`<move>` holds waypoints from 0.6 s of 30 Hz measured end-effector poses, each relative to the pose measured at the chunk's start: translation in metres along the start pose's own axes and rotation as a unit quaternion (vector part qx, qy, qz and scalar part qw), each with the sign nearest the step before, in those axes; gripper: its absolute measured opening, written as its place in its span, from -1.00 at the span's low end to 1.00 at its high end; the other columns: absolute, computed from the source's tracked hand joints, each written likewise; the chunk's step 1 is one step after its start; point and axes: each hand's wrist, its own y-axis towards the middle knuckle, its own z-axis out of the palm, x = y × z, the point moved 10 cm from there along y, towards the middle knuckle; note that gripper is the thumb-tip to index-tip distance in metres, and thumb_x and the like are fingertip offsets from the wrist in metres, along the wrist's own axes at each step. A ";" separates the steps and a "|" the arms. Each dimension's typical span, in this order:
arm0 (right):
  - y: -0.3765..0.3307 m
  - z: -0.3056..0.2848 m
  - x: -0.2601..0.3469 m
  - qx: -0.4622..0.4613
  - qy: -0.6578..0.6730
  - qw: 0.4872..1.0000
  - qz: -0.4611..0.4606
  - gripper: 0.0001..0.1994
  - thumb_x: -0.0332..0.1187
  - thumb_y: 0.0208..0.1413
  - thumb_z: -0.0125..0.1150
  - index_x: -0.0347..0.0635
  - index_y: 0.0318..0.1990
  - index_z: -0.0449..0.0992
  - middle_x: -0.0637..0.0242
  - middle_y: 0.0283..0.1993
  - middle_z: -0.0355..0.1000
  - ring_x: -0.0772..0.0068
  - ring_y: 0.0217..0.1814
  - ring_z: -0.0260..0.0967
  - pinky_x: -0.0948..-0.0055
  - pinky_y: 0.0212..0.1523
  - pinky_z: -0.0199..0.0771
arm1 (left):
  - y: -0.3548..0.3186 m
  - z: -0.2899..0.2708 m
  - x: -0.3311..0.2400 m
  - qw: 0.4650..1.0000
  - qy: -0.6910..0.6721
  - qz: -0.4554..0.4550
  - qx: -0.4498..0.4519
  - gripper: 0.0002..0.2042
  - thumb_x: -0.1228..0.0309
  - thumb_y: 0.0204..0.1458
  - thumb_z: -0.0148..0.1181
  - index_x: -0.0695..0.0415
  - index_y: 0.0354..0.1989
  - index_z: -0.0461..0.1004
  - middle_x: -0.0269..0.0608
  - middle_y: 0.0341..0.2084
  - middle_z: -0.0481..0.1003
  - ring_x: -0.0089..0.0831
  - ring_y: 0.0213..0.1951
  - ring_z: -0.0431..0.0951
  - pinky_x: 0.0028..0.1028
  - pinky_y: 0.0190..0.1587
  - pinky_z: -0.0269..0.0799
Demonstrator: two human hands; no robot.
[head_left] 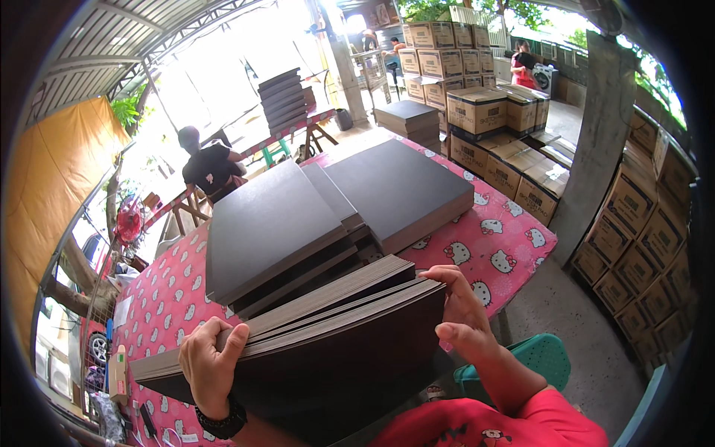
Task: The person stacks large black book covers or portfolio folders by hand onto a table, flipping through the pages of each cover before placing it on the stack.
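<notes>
A thick bundle of black-covered pads (320,365) stands tilted on edge in front of me, its pale page edges facing up and a gap showing between some of them. My left hand (212,361) is closed on its left part, thumb on the near side and fingers over the far side. At the upper right corner, my right hand (465,309) grips the bundle's end with bent fingers, its thumb sticking out. Just beyond lie two flat piles of the same pads, a left pile (272,216) and a right pile (402,186), close together. The bundle's lower edge is hidden.
A pink cartoon-print cloth (160,298) covers the table. Stacked cardboard boxes (633,223) stand right, past a grey post (592,141), with more boxes (477,112) behind. A green stool (532,365) is near my right arm. A person in black (212,167) sits by another table, far left.
</notes>
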 end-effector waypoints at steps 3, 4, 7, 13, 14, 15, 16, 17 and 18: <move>0.001 0.001 -0.003 -0.003 0.052 0.998 0.020 -0.30 -0.16 -0.06 0.21 -0.35 0.21 0.13 0.27 0.02 0.05 0.45 0.13 0.05 0.46 0.16 0.02 | 0.000 0.000 0.001 1.000 0.001 0.001 0.000 -0.51 -0.06 -0.12 0.10 0.24 -0.62 0.41 -0.04 -0.69 0.38 -0.11 -0.53 0.39 -0.27 -0.33 0.23; 0.002 0.002 -0.003 -0.005 0.065 0.998 0.023 -0.29 -0.14 -0.05 0.20 -0.35 0.21 0.12 0.27 0.02 0.05 0.44 0.13 0.04 0.46 0.17 -0.01 | -0.001 0.000 0.002 1.000 0.001 0.001 0.000 -0.51 -0.06 -0.12 0.10 0.24 -0.62 0.41 -0.05 -0.69 0.38 -0.11 -0.53 0.39 -0.27 -0.33 0.23; 0.007 0.003 0.009 0.030 -0.082 0.996 -0.012 -0.25 -0.08 -0.03 0.18 -0.37 0.24 0.11 0.25 0.03 0.06 0.41 0.14 -0.01 0.47 0.20 -0.12 | -0.001 0.000 0.002 1.000 0.005 -0.009 0.001 -0.51 -0.06 -0.12 0.10 0.24 -0.61 0.41 -0.04 -0.67 0.39 -0.10 -0.52 0.39 -0.26 -0.31 0.22; 0.003 -0.001 0.006 0.033 -0.094 0.995 -0.020 -0.26 -0.10 -0.04 0.18 -0.36 0.24 0.12 0.25 0.03 0.06 0.41 0.15 -0.05 0.48 0.21 -0.17 | 0.000 0.000 0.001 1.000 0.005 -0.009 0.003 -0.51 -0.05 -0.12 0.10 0.24 -0.62 0.41 -0.03 -0.66 0.40 -0.09 -0.51 0.39 -0.26 -0.31 0.22; 0.004 -0.001 0.005 0.025 -0.063 0.998 -0.011 -0.28 -0.12 -0.04 0.19 -0.36 0.23 0.13 0.24 0.03 0.07 0.42 0.15 -0.04 0.48 0.20 -0.14 | 0.000 0.001 0.001 1.000 0.005 -0.008 0.003 -0.51 -0.06 -0.12 0.10 0.24 -0.62 0.41 -0.03 -0.67 0.39 -0.09 -0.51 0.39 -0.27 -0.32 0.22; 0.004 0.001 0.004 0.016 -0.032 0.999 -0.002 -0.30 -0.14 -0.04 0.20 -0.36 0.21 0.15 0.24 0.03 0.07 0.42 0.15 -0.03 0.49 0.19 -0.12 | 0.001 0.001 0.001 1.000 0.005 -0.008 0.003 -0.51 -0.06 -0.12 0.09 0.24 -0.62 0.40 -0.03 -0.67 0.39 -0.09 -0.51 0.39 -0.27 -0.32 0.22; 0.004 0.002 0.003 0.008 -0.001 1.000 0.007 -0.32 -0.16 -0.04 0.21 -0.36 0.20 0.16 0.24 0.03 0.07 0.43 0.15 -0.03 0.49 0.17 -0.09 | 0.002 0.001 0.001 1.000 0.004 -0.008 0.003 -0.50 -0.06 -0.12 0.09 0.24 -0.62 0.40 -0.03 -0.67 0.39 -0.09 -0.51 0.39 -0.27 -0.33 0.22; 0.005 0.001 0.009 0.008 -0.068 0.997 -0.026 -0.34 -0.17 -0.04 0.21 -0.36 0.18 0.17 0.24 0.02 0.08 0.44 0.14 -0.02 0.50 0.16 -0.06 | 0.002 0.001 0.001 1.000 0.006 -0.006 0.002 -0.51 -0.05 -0.12 0.10 0.24 -0.62 0.40 -0.03 -0.67 0.39 -0.09 -0.52 0.39 -0.26 -0.34 0.22; 0.005 0.000 0.015 0.008 -0.134 0.989 -0.059 -0.35 -0.19 -0.04 0.21 -0.36 0.17 0.18 0.25 0.02 0.08 0.45 0.13 0.00 0.51 0.15 -0.04 | 0.001 0.000 0.001 1.000 0.007 -0.003 0.000 -0.51 -0.05 -0.12 0.10 0.25 -0.62 0.40 -0.02 -0.67 0.38 -0.09 -0.52 0.39 -0.26 -0.34 0.22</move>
